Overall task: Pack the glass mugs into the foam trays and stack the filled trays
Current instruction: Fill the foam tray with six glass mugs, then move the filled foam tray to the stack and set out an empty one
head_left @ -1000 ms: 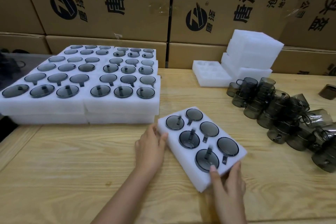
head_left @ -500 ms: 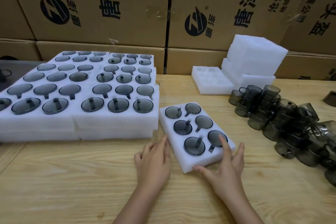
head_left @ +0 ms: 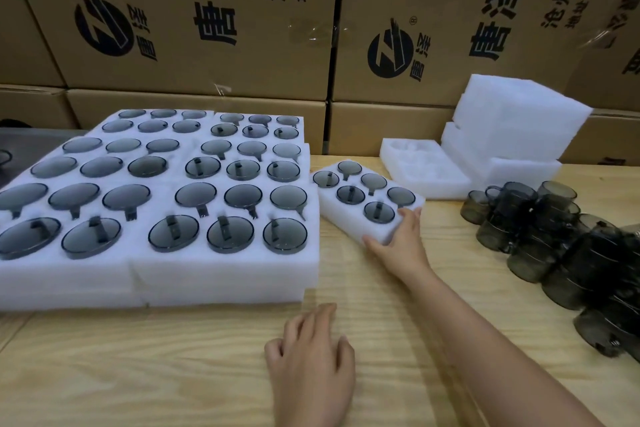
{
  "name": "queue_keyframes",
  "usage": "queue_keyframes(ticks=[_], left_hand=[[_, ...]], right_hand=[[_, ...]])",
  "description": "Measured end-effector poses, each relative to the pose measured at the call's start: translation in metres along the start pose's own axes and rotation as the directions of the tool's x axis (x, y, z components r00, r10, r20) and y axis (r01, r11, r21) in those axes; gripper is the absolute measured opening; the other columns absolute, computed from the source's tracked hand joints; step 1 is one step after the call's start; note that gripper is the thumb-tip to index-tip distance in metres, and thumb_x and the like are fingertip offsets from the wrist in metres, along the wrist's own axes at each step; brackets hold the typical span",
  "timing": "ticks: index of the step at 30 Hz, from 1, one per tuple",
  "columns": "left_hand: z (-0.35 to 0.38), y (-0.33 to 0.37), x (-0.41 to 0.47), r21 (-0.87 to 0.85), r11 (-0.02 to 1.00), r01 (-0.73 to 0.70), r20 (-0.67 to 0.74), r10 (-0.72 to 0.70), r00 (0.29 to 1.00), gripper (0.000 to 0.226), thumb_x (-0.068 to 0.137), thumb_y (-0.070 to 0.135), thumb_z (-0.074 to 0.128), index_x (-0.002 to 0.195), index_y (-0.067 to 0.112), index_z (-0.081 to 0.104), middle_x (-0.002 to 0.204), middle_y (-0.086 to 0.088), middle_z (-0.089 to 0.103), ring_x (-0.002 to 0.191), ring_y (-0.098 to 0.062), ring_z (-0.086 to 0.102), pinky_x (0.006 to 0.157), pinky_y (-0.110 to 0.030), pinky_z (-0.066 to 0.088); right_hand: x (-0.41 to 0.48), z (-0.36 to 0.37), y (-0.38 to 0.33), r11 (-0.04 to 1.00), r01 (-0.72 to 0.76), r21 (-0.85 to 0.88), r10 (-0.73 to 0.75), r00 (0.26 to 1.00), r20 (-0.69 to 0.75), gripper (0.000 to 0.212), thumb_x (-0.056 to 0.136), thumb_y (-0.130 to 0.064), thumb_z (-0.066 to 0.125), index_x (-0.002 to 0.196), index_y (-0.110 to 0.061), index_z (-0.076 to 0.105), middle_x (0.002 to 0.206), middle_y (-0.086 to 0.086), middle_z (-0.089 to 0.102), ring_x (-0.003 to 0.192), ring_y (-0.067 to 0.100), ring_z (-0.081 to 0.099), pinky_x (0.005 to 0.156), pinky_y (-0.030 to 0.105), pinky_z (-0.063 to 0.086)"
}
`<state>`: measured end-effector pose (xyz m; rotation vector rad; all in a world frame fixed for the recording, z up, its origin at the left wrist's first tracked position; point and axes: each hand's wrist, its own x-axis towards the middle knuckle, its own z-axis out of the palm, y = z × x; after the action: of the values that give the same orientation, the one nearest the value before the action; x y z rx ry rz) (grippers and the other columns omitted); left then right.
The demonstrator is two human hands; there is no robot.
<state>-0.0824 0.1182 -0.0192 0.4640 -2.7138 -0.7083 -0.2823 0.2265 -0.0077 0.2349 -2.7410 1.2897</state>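
Note:
A small white foam tray [head_left: 348, 218] filled with several smoky glass mugs lies on the wooden table, right beside the big block of filled trays [head_left: 221, 274]. My right hand [head_left: 398, 243] presses on this small tray's near right corner, fingers over its edge. My left hand [head_left: 311, 367] rests flat on the table in front of the stack, fingers apart, holding nothing. Loose grey glass mugs [head_left: 554, 236] lie piled at the right. One empty foam tray [head_left: 426, 177] sits behind the small tray.
Stacked blank foam trays [head_left: 512, 128] stand at the back right. Printed cardboard boxes [head_left: 214, 21] wall off the far side of the table. Bare wooden tabletop [head_left: 138, 374] shows in front of the stack.
The small filled tray has slid away from me and to the left, up against the stack. My left hand has let go of it and now lies on the table; my right hand followed the tray.

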Motion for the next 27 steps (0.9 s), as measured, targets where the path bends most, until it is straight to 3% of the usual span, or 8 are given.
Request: queue_keyframes(ticks=[1, 3, 6, 9, 17, 22, 25, 27], left_hand=[[-0.001, 0.001, 0.000, -0.047, 0.998, -0.029, -0.026, 0.027, 0.999, 0.054, 0.069, 0.048, 0.036, 0.113, 0.036, 0.064, 0.115, 0.029, 0.060, 0.111, 0.003, 0.040, 0.081, -0.037, 0.042], [0.003, 0.002, 0.000, -0.083, 0.992, -0.092, -0.101, 0.083, 0.991, 0.049, 0.062, 0.044, 0.038, 0.092, 0.031, 0.073, 0.100, 0.021, 0.069, 0.095, 0.000, 0.043, 0.068, -0.033, 0.046], [0.004, 0.003, 0.003, -0.075, 0.994, -0.085, -0.091, 0.078, 0.993, 0.049, 0.059, 0.045, 0.038, 0.087, 0.028, 0.075, 0.098, 0.017, 0.071, 0.092, -0.003, 0.044, 0.068, -0.029, 0.029], [0.007, 0.003, 0.005, -0.064, 0.994, -0.086, -0.107, 0.079, 0.991, 0.050, 0.057, 0.045, 0.039, 0.086, 0.027, 0.076, 0.099, 0.016, 0.071, 0.092, -0.004, 0.044, 0.065, -0.032, 0.026], [0.012, 0.001, 0.007, -0.061, 0.992, -0.115, -0.168, 0.103, 0.980, 0.050, 0.054, 0.046, 0.040, 0.085, 0.027, 0.075, 0.098, 0.016, 0.070, 0.092, -0.007, 0.045, 0.065, -0.031, 0.027], [0.013, 0.001, 0.008, -0.046, 0.991, -0.122, -0.192, 0.111, 0.975, 0.050, 0.054, 0.047, 0.040, 0.083, 0.027, 0.075, 0.097, 0.017, 0.070, 0.093, -0.006, 0.045, 0.065, -0.030, 0.026], [0.014, 0.000, 0.008, -0.041, 0.992, -0.121, -0.187, 0.112, 0.976, 0.049, 0.054, 0.047, 0.040, 0.083, 0.028, 0.074, 0.098, 0.017, 0.070, 0.093, -0.006, 0.045, 0.065, -0.030, 0.025], [0.014, -0.001, 0.009, -0.037, 0.992, -0.123, -0.183, 0.114, 0.976, 0.049, 0.054, 0.047, 0.040, 0.083, 0.028, 0.074, 0.098, 0.016, 0.070, 0.094, -0.006, 0.045, 0.064, -0.030, 0.024]], right_hand=[[0.013, -0.005, 0.001, 1.000, 0.013, -0.004, -0.013, 1.000, 0.013, 0.091, 0.075, -0.031, 0.076, 0.145, -0.012, 0.022, 0.155, 0.007, 0.018, 0.139, 0.021, 0.028, 0.110, 0.030, 0.029], [0.034, -0.016, 0.002, 0.997, 0.032, -0.068, -0.030, 0.999, 0.040, 0.086, 0.077, -0.030, 0.075, 0.146, -0.018, 0.026, 0.146, 0.006, 0.039, 0.132, 0.023, 0.039, 0.102, 0.031, 0.036], [0.048, -0.014, -0.005, 0.963, 0.050, -0.266, -0.025, 0.995, 0.095, 0.072, 0.079, -0.038, 0.072, 0.141, -0.025, 0.038, 0.124, 0.012, 0.051, 0.114, 0.030, 0.052, 0.086, 0.033, 0.042], [0.046, 0.000, -0.011, 0.954, 0.022, -0.299, -0.008, 0.999, 0.048, 0.049, 0.079, -0.035, 0.070, 0.124, -0.026, 0.054, 0.113, 0.012, 0.053, 0.105, 0.033, 0.054, 0.079, 0.032, 0.040], [0.044, -0.010, -0.005, 0.961, -0.011, -0.276, 0.023, 0.999, 0.038, 0.037, 0.076, -0.029, 0.070, 0.110, -0.025, 0.058, 0.104, 0.007, 0.056, 0.094, 0.028, 0.054, 0.072, 0.029, 0.038], [0.042, -0.041, 0.011, 0.975, 0.054, -0.216, -0.022, 0.989, 0.145, 0.028, 0.073, -0.022, 0.074, 0.095, -0.026, 0.058, 0.092, 0.000, 0.057, 0.085, 0.021, 0.053, 0.065, 0.026, 0.039], [0.040, -0.062, 0.021, 0.982, 0.097, -0.164, -0.061, 0.975, 0.213, 0.027, 0.069, -0.012, 0.075, 0.080, -0.027, 0.056, 0.083, -0.002, 0.058, 0.072, 0.013, 0.052, 0.052, 0.011, 0.037], [0.040, -0.069, 0.024, 0.982, 0.122, -0.146, -0.082, 0.964, 0.254, 0.027, 0.068, -0.008, 0.074, 0.079, -0.025, 0.057, 0.080, -0.006, 0.057, 0.073, 0.016, 0.050, 0.057, 0.019, 0.039]])
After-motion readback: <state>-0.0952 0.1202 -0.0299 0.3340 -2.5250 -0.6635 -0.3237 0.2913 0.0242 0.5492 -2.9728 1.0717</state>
